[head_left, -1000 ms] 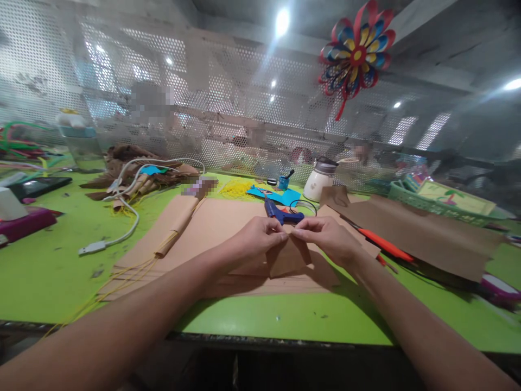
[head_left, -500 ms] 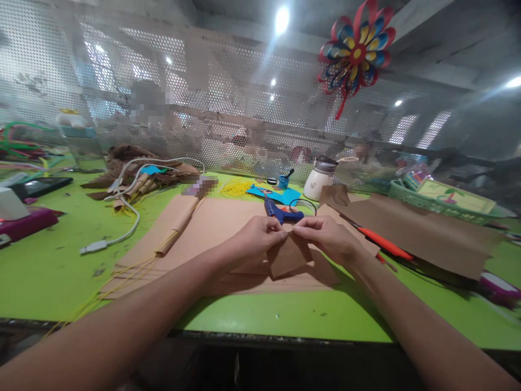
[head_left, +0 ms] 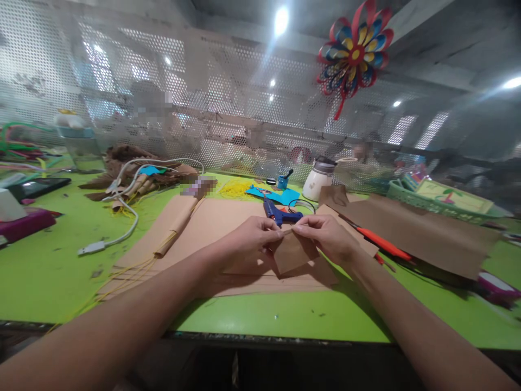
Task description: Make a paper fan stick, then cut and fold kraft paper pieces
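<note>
A small piece of brown paper hangs between my two hands over a stack of larger brown paper sheets. My left hand pinches its upper left edge between thumb and fingers. At the upper right edge my right hand grips it the same way, the fingertips of both hands close together. Just behind the hands lies a blue glue gun with a dark cord. A rolled brown paper tube with yellow strings rests on the left part of the stack.
A white USB cable and crumpled brown paper lie at left. Beyond the stack are blue paper, yellow shreds and a white jug. An orange cutter and a green basket are at right.
The small brown paper has tilted and shifted slightly to the right. My left fingertips have moved a little left along its top edge; both hands keep their pinch.
</note>
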`<action>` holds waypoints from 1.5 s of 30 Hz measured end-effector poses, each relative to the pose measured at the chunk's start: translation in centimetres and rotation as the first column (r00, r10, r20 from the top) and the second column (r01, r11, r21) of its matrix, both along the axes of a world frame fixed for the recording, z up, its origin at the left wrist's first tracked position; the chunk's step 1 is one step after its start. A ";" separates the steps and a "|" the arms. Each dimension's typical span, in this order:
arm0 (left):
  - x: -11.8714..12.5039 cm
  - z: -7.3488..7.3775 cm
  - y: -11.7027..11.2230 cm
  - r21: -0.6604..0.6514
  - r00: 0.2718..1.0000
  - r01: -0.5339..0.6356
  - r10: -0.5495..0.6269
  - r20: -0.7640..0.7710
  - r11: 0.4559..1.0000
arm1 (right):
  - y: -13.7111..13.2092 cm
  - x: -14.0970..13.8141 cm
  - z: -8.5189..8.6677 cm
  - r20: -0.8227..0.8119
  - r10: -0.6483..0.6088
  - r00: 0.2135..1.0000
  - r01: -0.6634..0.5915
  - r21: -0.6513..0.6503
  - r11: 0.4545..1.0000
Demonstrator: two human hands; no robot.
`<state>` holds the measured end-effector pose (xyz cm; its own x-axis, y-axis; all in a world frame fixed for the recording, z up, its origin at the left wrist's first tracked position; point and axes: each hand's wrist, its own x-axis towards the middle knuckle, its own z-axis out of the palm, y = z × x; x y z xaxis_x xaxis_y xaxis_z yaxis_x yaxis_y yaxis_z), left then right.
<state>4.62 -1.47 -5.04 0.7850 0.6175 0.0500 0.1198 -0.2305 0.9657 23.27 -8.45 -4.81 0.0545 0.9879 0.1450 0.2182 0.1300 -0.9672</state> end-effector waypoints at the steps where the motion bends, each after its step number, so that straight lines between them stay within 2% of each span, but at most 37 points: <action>1: 0.0 0.1 0.0 -0.021 1.000 -0.004 0.004 -0.011 1.000 | 0.0 0.0 0.0 -0.003 -0.006 1.000 0.006 0.007 1.000; 10: 0.3 -0.1 0.1 -0.064 1.000 -0.010 0.009 -0.009 0.998 | 0.2 0.3 0.1 -0.002 0.042 0.999 -0.042 -0.046 0.998; 17: 0.3 0.0 -0.1 -0.070 1.000 0.014 -0.013 0.011 0.997 | 0.7 1.1 -0.2 -0.142 -0.001 0.990 -0.004 -0.038 0.999; 24: 0.1 0.4 -0.4 0.061 0.998 0.064 -0.064 -0.013 0.996 | 0.3 0.2 -0.3 -0.134 0.036 0.990 -0.044 -0.059 0.997; 28: 0.3 0.0 -0.5 0.127 1.000 -0.013 0.012 0.008 0.992 | 0.0 -0.4 -0.4 -0.061 0.044 0.997 -0.047 -0.050 0.998; 31: 0.4 -0.1 -0.3 0.159 0.999 -0.042 0.042 0.008 0.986 | 0.0 -0.3 -0.3 -0.069 0.056 0.996 -0.059 -0.035 0.998; 36: 0.4 0.1 -0.3 0.094 1.000 -0.026 0.025 0.010 0.995 | 0.1 -0.2 -0.2 -0.125 0.050 0.991 -0.053 -0.019 0.998; 42: 0.3 0.2 -0.4 0.024 0.999 -0.008 0.007 0.037 1.000 | 0.2 -0.1 -0.3 -0.017 -0.002 1.000 0.002 0.015 1.000; 45: 0.0 0.3 -0.3 0.005 0.999 0.035 -0.035 -0.004 0.999 | 0.2 0.1 -0.4 0.001 -0.008 1.000 0.008 -0.003 1.000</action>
